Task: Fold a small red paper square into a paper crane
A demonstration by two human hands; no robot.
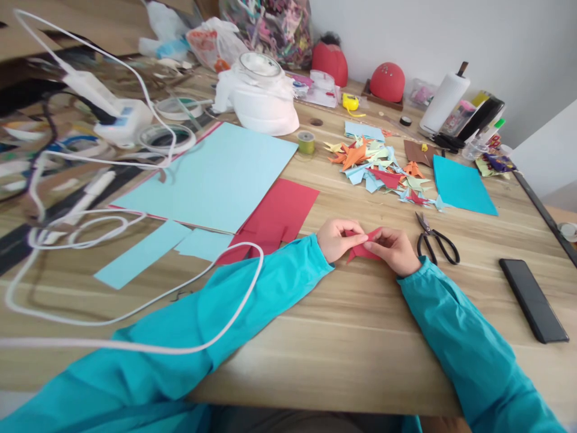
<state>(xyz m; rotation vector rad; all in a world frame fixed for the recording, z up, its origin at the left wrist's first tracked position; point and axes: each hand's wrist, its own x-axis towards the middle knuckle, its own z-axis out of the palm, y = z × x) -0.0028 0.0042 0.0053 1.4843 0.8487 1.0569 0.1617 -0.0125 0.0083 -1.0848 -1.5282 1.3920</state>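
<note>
Between my two hands is a small piece of folded red paper (363, 251), held just above or on the wooden table. My left hand (339, 238) pinches its left side between thumb and fingers. On the right side, my right hand (395, 248) pinches it too, and both thumbs nearly meet at its upper middle. Part of the paper is hidden behind the fingers. Beyond my hands lies a pile of folded paper cranes (383, 171) in orange, blue, red and pale green. Black-handled scissors (436, 239) rest right beside my right hand.
Light blue sheets (216, 174) and red paper (288, 210) lie to the left. A white cable (148, 319) loops over my left sleeve. A phone (534, 299) lies at the right, a blue paper stack (464, 185) farther back. A thread spool (306, 143) stands near the jar (261, 90).
</note>
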